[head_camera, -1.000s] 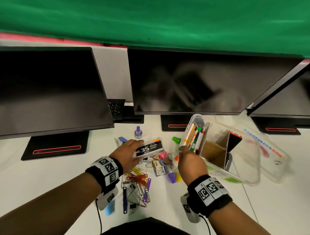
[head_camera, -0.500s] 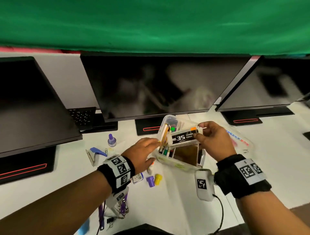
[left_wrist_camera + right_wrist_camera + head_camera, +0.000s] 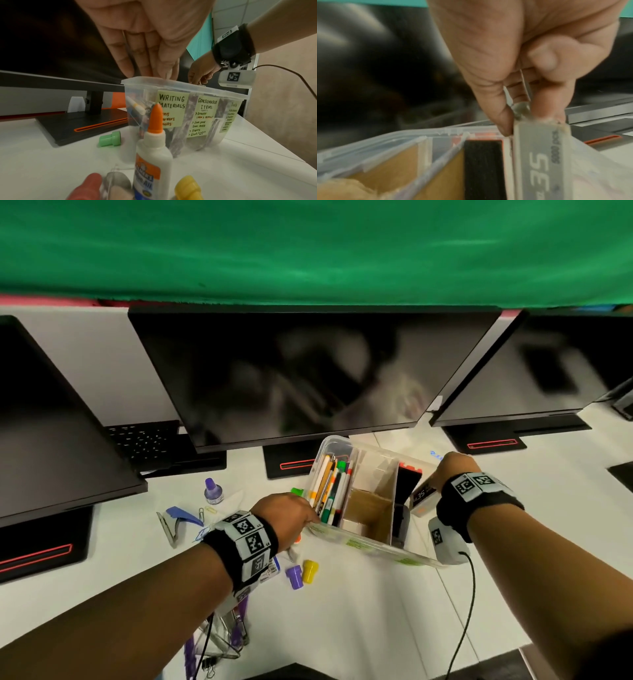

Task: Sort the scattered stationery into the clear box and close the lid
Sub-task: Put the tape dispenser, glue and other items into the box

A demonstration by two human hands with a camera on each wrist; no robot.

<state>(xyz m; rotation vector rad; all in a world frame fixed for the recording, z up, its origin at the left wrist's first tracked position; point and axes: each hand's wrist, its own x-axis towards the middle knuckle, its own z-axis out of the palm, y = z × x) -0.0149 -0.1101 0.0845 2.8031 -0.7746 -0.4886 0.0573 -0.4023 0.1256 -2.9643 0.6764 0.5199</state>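
Observation:
The clear box [image 3: 371, 544] stands on the white desk, split into three labelled compartments [image 3: 172, 108]. Pens and markers [image 3: 330, 491] fill the left one. My left hand [image 3: 310, 517] rests with straight fingers [image 3: 150, 65] on the box's left rim. My right hand [image 3: 436, 482] pinches a small white staples box [image 3: 422, 497] marked "35" [image 3: 537, 157] and holds it over the box's right end, beside a black item [image 3: 483, 169] standing in that compartment. Part of the lid [image 3: 435, 454] shows behind my right hand.
Three dark monitors [image 3: 308, 378] line the back. Loose on the desk lie a glue bottle [image 3: 151, 159], a green cap [image 3: 110, 138], purple [image 3: 294, 576] and yellow caps [image 3: 310, 570], an ink bottle [image 3: 213, 493], a blue staple remover [image 3: 183, 517] and clips [image 3: 219, 645].
The staples box went from my left hand to my right, then travelled to the clear box's right end. My left hand moved onto the box's left rim.

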